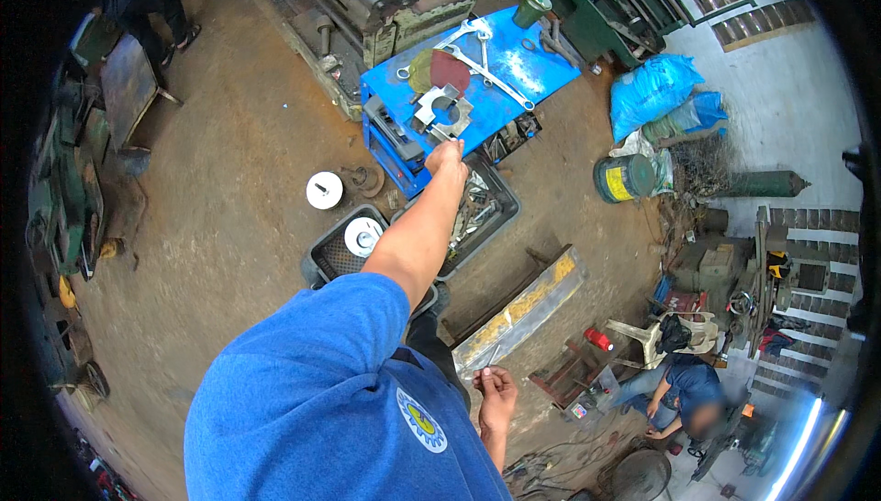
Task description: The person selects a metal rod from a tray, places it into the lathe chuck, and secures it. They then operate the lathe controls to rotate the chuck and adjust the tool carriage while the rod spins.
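My left hand reaches out to the near edge of a blue metal table. Its fingers are closed against the near end of a silver metal block with a round opening. Whatever is between those fingers is too small to make out. Lower down, my right hand pinches a thin metal rod close to a long steel channel with a yellowish strip. Behind the block lie a dark red disc, a greenish disc and several wrenches.
Below the blue table sits a black crate of metal parts. A second black crate holds a white round part. Blue sacks and a dark bucket stand right. A person is seated lower right.
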### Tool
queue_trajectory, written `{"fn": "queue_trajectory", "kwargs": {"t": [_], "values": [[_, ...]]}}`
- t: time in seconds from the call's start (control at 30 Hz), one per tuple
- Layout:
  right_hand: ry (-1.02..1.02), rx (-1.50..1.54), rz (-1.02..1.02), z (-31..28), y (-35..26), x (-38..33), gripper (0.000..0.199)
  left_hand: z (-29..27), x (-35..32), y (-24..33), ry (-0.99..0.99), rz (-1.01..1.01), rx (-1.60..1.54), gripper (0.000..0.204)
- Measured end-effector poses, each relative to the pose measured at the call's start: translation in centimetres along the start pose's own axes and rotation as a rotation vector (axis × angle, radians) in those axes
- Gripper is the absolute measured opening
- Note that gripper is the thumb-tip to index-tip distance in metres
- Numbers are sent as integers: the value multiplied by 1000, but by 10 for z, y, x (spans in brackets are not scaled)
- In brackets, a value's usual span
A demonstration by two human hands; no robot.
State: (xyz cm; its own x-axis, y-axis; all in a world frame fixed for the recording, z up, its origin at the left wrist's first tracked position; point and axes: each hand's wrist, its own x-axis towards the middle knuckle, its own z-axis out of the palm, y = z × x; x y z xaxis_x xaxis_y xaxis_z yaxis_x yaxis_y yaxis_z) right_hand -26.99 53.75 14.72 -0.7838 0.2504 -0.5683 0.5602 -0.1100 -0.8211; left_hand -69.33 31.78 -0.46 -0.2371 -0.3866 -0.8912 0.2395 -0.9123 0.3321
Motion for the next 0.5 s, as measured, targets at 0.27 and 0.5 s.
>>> {"fn": "queue_trajectory", "kwargs": {"t": [0.27, 0.5], "values": [[-1, 9, -5, -2, -2, -1, 10, 0, 4, -3, 11, -6, -36, 12], [7, -23, 3, -4, -3, -4, 9, 0, 3, -4, 20, 23, -25, 13]]}}
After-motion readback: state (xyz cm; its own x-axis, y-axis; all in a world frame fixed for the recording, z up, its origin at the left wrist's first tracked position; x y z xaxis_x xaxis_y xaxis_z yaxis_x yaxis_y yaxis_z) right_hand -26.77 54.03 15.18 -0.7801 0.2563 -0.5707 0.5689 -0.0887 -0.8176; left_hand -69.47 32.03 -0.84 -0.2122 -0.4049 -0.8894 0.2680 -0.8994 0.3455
